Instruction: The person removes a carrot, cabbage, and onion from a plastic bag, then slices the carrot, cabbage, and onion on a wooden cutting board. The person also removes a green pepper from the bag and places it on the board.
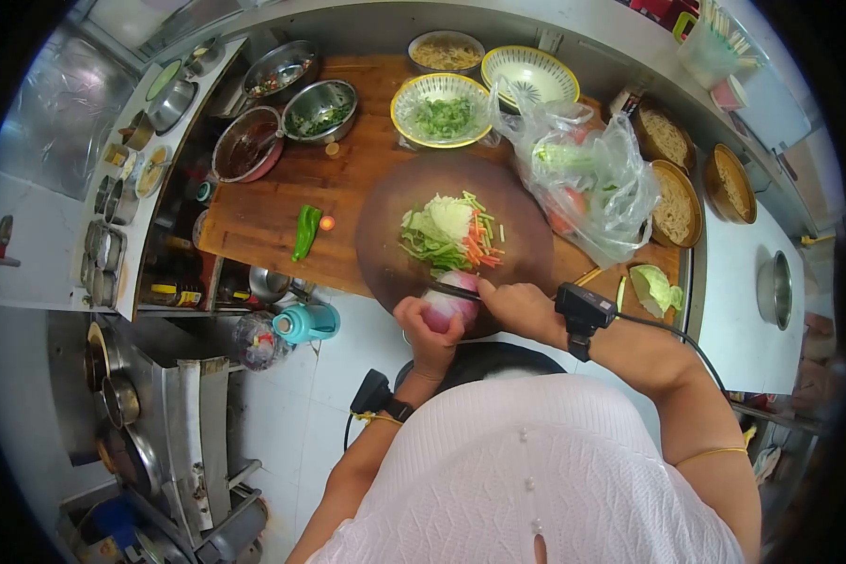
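At the near edge of the round cutting board [385, 235], my left hand [430, 338] has its fingers wrapped round a red onion [449, 303]. My right hand [520, 308] is closed on a knife [456, 290], whose dark blade lies across the onion. Just beyond the onion, a pile of chopped vegetables [449, 233] rests on the board, with pale shreds, green strips and orange-red sticks. How deep the blade sits in the onion cannot be made out.
A green pepper [305, 233] lies left of the board. Behind stand metal bowls [320, 110] and a patterned bowl of greens [442, 111]. On the right are a plastic bag of vegetables [587, 183], noodle bowls [675, 202] and a cabbage piece [650, 289].
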Motion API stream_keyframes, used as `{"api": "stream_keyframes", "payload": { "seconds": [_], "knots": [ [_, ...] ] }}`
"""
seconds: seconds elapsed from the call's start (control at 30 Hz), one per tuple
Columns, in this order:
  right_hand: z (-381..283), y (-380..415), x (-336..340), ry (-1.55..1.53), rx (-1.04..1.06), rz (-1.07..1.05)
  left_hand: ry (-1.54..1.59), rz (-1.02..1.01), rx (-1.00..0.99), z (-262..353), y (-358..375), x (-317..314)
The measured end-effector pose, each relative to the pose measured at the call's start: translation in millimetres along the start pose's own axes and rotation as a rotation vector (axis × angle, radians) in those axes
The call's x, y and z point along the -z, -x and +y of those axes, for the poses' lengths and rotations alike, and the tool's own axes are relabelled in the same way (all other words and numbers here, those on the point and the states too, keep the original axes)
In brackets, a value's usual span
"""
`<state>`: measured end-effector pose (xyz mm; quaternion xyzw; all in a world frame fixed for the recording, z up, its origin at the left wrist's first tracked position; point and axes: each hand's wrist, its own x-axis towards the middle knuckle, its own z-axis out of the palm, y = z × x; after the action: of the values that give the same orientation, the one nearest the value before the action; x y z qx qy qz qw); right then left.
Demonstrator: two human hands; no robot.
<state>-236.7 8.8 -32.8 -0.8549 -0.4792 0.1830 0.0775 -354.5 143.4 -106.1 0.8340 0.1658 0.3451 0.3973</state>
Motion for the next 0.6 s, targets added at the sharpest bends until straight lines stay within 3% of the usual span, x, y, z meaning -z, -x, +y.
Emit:
{"api": "stream_keyframes", "payload": {
  "seconds": [0.07, 0.13, 0.17, 0.3, 0.43, 0.6],
  "knots": [
    [5, -1, -9, -0.006, 0.024, 0.017, -0.042, -0.026, -0.023, -5, 6, 10],
    [11, 0, -13, -0.009, 0.041, 0.033, 0.074, -0.134, 0.233, -8, 10, 21],
    [9, 0, -7, -0.038, 0.004, 0.012, 0.072, -0.137, 0.231, -7, 8, 25],
    [9, 13, 19, -0.191, -0.032, 0.068, 0.769, -0.418, 1.055, 18, -13, 57],
    [8, 29, 50, -0.291, -0.081, 0.02, 0.867, -0.326, 1.191, 10, -20, 54],
    [24, 48, 30, -0.3, -0.033, 0.07, 0.874, -0.348, 1.113, 2, -8, 57]
  ]
}}
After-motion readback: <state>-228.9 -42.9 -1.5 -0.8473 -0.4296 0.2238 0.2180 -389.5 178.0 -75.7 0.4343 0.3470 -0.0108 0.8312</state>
